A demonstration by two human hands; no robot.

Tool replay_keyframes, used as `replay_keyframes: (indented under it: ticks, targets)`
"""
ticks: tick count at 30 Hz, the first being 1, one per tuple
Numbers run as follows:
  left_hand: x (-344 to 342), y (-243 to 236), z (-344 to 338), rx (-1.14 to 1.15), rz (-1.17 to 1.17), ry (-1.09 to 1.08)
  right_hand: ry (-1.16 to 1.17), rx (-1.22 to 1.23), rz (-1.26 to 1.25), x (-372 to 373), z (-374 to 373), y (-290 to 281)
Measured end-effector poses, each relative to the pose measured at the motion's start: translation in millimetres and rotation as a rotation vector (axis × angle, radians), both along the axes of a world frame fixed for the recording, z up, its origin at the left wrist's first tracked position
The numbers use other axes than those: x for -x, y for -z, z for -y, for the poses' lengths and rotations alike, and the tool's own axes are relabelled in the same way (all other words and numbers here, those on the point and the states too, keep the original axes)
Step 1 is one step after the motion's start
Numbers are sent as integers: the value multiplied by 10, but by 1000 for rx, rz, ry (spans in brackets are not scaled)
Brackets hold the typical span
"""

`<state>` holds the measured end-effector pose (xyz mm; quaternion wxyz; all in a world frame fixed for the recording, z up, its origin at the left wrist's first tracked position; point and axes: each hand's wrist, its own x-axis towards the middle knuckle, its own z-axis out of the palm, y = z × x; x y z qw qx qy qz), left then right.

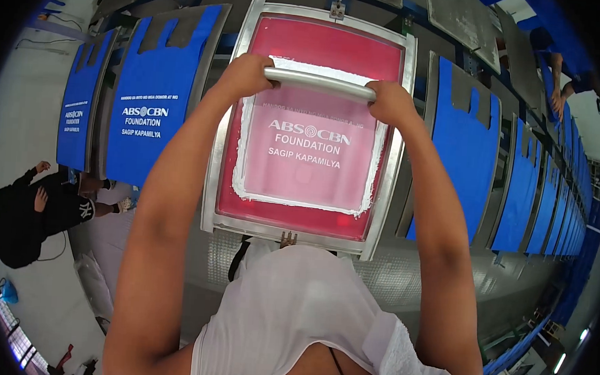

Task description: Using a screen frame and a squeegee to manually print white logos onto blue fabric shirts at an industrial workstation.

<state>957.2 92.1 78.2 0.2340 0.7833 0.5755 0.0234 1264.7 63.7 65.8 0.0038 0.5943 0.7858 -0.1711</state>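
Note:
In the head view both my hands grip a long silver squeegee bar (pixel 319 83) held across a screen-printing frame. My left hand (pixel 250 73) is closed round its left end and my right hand (pixel 387 100) round its right end. The aluminium frame (pixel 214 182) holds red mesh (pixel 326 38) with a paler pink middle showing white lettering, bordered by a rough white band of ink or coating. The bar crosses the upper part of that band. The surface under the mesh is only faintly visible.
Blue cut bag panels (pixel 152 75) lie on metal platens in rows left and right, receding far on the right (pixel 547 196). A person in black (pixel 27 219) is at the lower left. Another person's arms (pixel 557 86) reach toward the right row at the upper right.

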Motion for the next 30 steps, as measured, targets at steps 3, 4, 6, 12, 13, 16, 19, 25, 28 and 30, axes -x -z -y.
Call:
replay_keyframes:
  ticks: [3,4,6,12,13,16,19,25,28,30]
  targets:
    - [113,-93,223,-446,134,-24,-36,4,-64,-55,-115,-189]
    - [196,-131,340,-455,124,-52,-66,-2,-67,-37,-202,-269]
    - [134,-429,794,-888,211,-161,-32,24,-25,-122,-332,-391]
    - [228,616,3133,1099,257,-121,-107,-2,-40,-207,-593,85]
    - [140,813,3510,991,436,-257,-126,22,-12,-99,-585,-16]
    - [-80,1138,3873,937,780,-424,-179,119,-15,154,-606,-162]
    - [-136,1120,3799,1048,886,-395,-174,-45,-44,313,-620,-55]
    - [-102,629,3630,1042,836,-214,-104,-50,-19,456,-395,-185]
    - [-141,666,3653,980,898,-209,-125,-8,16,447,38,-266]
    - [-138,621,3634,985,859,-211,-198,-22,50,514,595,-281]
